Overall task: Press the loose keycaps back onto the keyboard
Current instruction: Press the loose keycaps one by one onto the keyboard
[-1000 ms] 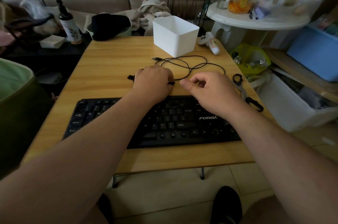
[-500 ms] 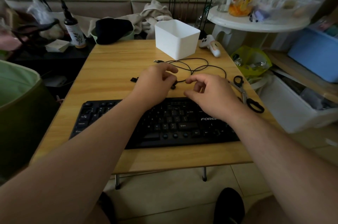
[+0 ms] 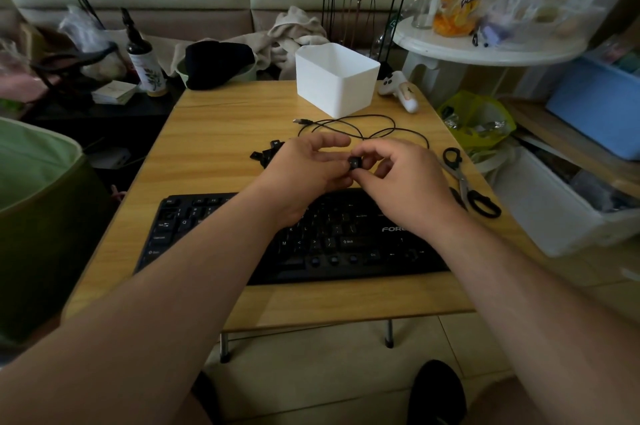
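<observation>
Both hands (image 3: 349,175) pinch one keycap (image 3: 354,163) near white bin (image 3: 336,81).

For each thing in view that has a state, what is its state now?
Small black keycap: pinched between both hands, above the table.
Left hand: holds the keycap.
Right hand: pinches the keycap.
Loose black keycaps: piled on the wooden table.
Black keyboard: flat, unplugged.
Black scissors: closed.
White plastic box: upright, open-topped.
</observation>
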`<action>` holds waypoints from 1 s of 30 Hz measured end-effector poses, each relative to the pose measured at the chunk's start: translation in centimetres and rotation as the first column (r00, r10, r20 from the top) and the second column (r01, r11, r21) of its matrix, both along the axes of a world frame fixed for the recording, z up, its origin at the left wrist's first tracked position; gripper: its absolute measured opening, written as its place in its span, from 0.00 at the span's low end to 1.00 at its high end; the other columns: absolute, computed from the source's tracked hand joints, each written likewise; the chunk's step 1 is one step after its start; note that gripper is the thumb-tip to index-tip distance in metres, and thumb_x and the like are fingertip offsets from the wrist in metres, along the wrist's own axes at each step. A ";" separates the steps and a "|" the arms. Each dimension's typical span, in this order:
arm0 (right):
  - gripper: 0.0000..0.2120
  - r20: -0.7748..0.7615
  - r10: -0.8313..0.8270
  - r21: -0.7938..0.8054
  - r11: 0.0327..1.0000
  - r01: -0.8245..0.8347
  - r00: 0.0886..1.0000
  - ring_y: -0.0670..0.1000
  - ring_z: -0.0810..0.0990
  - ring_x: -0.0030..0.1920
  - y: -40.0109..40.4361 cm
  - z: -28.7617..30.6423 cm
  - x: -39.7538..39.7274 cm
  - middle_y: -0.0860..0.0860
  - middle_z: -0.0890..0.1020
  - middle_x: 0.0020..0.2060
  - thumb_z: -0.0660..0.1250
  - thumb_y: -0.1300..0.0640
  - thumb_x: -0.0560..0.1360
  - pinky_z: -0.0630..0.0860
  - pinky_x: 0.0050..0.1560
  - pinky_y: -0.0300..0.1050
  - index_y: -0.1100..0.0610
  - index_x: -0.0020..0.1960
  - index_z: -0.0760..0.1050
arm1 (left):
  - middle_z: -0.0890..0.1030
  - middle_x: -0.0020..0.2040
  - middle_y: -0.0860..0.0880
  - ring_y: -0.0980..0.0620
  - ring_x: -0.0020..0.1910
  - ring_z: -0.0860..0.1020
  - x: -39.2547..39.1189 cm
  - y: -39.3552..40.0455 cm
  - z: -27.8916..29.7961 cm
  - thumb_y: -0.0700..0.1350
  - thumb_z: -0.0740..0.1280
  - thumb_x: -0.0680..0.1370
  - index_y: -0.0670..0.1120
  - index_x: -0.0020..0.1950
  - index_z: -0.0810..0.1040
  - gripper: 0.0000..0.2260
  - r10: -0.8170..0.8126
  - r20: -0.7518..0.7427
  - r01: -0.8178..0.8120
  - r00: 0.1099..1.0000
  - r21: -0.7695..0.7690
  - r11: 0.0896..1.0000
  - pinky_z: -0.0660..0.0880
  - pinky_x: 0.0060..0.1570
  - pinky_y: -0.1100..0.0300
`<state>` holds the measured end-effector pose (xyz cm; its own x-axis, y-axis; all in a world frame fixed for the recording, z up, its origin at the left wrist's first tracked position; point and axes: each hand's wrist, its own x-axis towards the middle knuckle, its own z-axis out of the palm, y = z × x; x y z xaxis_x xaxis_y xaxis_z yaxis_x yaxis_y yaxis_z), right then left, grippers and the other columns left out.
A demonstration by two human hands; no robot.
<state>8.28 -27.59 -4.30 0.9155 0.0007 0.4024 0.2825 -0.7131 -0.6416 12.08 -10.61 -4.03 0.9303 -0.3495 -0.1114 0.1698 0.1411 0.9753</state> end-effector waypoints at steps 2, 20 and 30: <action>0.12 -0.002 -0.003 0.007 1.000 0.003 1.000 0.43 0.77 0.35 -0.1 0.1 -0.1 0.41 0.82 0.41 0.77 0.56 0.74 0.71 0.35 0.31 0.39 0.49 0.82 | 0.87 0.54 0.40 0.45 0.53 0.86 -0.2 0.0 0.2 0.27 0.68 0.79 0.42 0.63 0.79 0.16 -0.012 -0.005 0.012 1.000 -0.001 1.000 0.82 0.53 0.56; 0.13 -0.006 0.018 -0.069 0.997 -0.018 1.000 0.44 0.79 0.40 -1.3 1.2 -1.1 0.38 0.82 0.42 0.77 0.54 0.75 0.73 0.40 0.35 0.44 0.59 0.85 | 0.87 0.47 0.46 0.52 0.48 0.83 -0.7 0.1 0.3 0.34 0.68 0.82 0.47 0.61 0.81 0.11 -0.079 0.089 0.067 0.993 0.135 0.989 0.80 0.53 0.58; 0.06 -0.076 0.073 -0.234 0.968 -0.089 0.994 0.37 0.76 0.39 -0.4 2.0 -0.7 0.40 0.80 0.39 0.76 0.49 0.75 0.69 0.36 0.36 0.44 0.52 0.85 | 0.87 0.53 0.53 0.54 0.52 0.84 0.0 3.2 0.7 0.43 0.71 0.82 0.54 0.65 0.80 0.13 -0.051 0.267 -0.079 0.962 0.454 0.887 0.80 0.53 0.55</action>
